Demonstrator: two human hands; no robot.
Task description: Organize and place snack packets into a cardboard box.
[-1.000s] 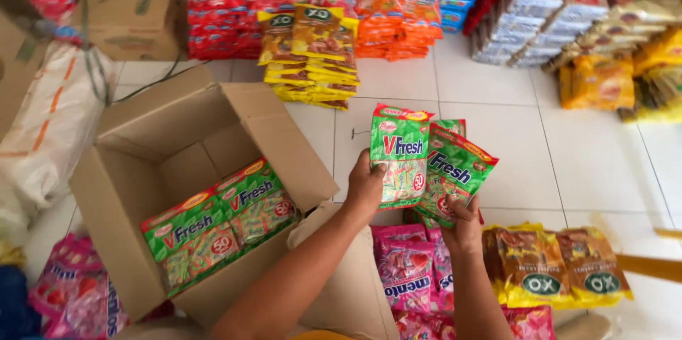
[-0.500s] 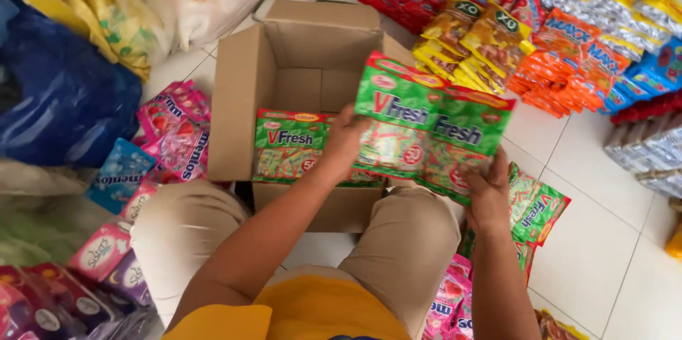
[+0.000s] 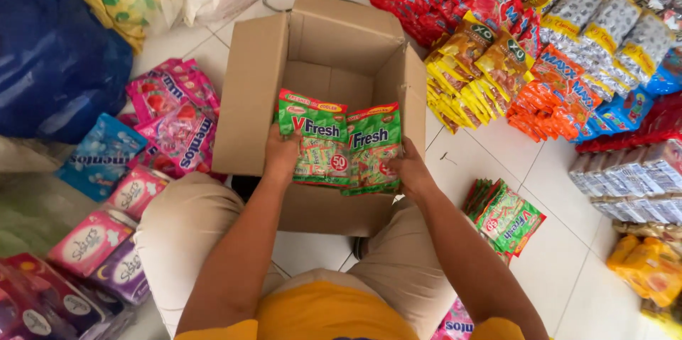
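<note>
Just now both of my arms reach forward from my lap, forearms slanting inward over my knees so they meet above the open cardboard box (image 3: 256,91). My left hand (image 3: 282,157) is closed on the left edge of a green candy bag (image 3: 313,139), thumb on its front and the other fingers hidden behind it. My right hand (image 3: 410,171) grips the right edge of a second green candy bag (image 3: 374,148) the same way, wrist bent slightly toward the middle. The two bags sit side by side, touching and overlapping a little at the centre, held upright with their printed faces turned to me, just over the near part of the box mouth. The box stands on the tiled floor (image 3: 561,240) between my knees, its flaps spread open. I cannot tell what lies deeper inside, since the bags cover that part.

Beside my right knee a small stack of green candy bags (image 3: 508,216) lies on the floor. To my left lie pink candy bags (image 3: 174,116) and a light blue candy bag (image 3: 99,155). Beyond the box, on the right, are piles of yellow snack packs (image 3: 462,77) and orange packs (image 3: 550,102).
</note>
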